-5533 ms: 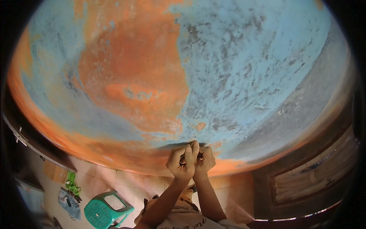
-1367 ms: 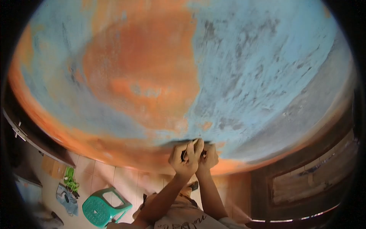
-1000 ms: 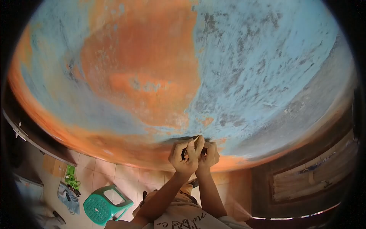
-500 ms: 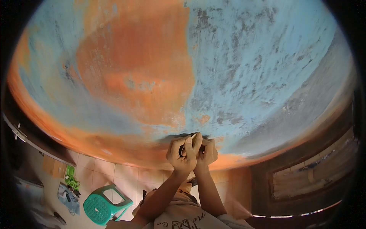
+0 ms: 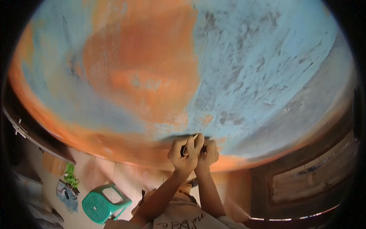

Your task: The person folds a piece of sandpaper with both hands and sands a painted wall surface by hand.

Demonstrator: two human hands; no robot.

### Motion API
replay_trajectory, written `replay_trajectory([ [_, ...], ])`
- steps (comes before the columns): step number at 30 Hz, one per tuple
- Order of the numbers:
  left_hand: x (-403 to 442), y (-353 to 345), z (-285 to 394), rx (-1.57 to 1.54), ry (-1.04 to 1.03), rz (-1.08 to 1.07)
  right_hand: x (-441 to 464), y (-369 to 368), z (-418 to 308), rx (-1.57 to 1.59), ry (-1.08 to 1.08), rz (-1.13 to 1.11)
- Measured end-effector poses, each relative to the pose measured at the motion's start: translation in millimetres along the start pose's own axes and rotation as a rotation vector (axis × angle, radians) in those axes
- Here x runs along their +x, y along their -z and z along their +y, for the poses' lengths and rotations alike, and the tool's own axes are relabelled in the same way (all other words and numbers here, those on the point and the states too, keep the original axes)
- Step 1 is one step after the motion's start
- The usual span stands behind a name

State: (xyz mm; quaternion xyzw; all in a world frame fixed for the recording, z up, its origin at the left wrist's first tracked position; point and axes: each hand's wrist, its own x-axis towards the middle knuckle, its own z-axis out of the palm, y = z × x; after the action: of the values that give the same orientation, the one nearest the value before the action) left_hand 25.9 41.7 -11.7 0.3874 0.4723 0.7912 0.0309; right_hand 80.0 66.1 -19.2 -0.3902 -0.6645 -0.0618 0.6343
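Observation:
My left hand [image 5: 183,156] and my right hand [image 5: 208,154] are pressed side by side in front of a wall painted in orange and blue [image 5: 160,72]. Both have their fingers curled in. At the left hand's fingertips a small pale edge shows, and a thin light line curves through the dark gap inside its grip. What the hands hold is too small and covered to name. A dark shadow lies on the wall just above the knuckles. Whether the fingers touch the wall I cannot tell.
A green plastic stool [image 5: 100,208] stands on the tiled floor at lower left. Near it lie a bright green cord [image 5: 71,178], a bluish bag or cloth [image 5: 68,197] and a brown box [image 5: 53,165]. To the right is a dark wooden frame with a pale panel [image 5: 305,183].
The view has turned slightly, so the painted wall sits a little further right. Both hands keep nearly the same pose, close together.

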Motion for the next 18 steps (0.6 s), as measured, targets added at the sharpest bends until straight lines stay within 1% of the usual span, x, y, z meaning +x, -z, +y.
replay_trajectory([
  [3,-4.6,6.0,-5.8,-0.016,0.010,-0.024,-0.4,4.2,-4.7,0.008,-0.071,-0.026],
  [4,-4.1,4.9,-6.6,-0.067,-0.011,-0.021,-1.1,3.9,-5.2,0.080,-0.082,-0.025],
  [5,-3.2,4.8,-8.3,-0.072,-0.020,-0.017,-2.5,2.8,-6.5,0.084,-0.074,-0.019],
  [7,-2.4,8.3,-2.6,-0.098,-0.005,-0.020,-5.7,5.3,-9.2,0.193,-0.187,-0.041],
  [8,-3.2,13.4,-6.6,-0.067,-0.015,-0.028,-5.3,7.3,-10.3,0.196,-0.188,-0.048],
  [10,0.2,15.2,-0.2,-0.015,-0.036,-0.033,1.8,7.3,-18.9,0.322,-0.349,-0.079],
  [11,2.6,15.6,2.6,0.029,-0.059,-0.044,4.6,6.2,-19.2,0.326,-0.349,-0.077],
  [14,5.8,15.4,5.4,0.030,-0.063,-0.048,9.9,7.9,-17.0,0.362,-0.292,-0.068],
  [16,2.2,16.1,0.1,0.018,-0.037,-0.053,6.5,11.6,-16.0,0.398,-0.347,-0.096],
  [18,1.3,15.8,-1.5,0.010,-0.008,-0.059,8.4,10.3,-13.7,0.375,-0.334,-0.099],
])
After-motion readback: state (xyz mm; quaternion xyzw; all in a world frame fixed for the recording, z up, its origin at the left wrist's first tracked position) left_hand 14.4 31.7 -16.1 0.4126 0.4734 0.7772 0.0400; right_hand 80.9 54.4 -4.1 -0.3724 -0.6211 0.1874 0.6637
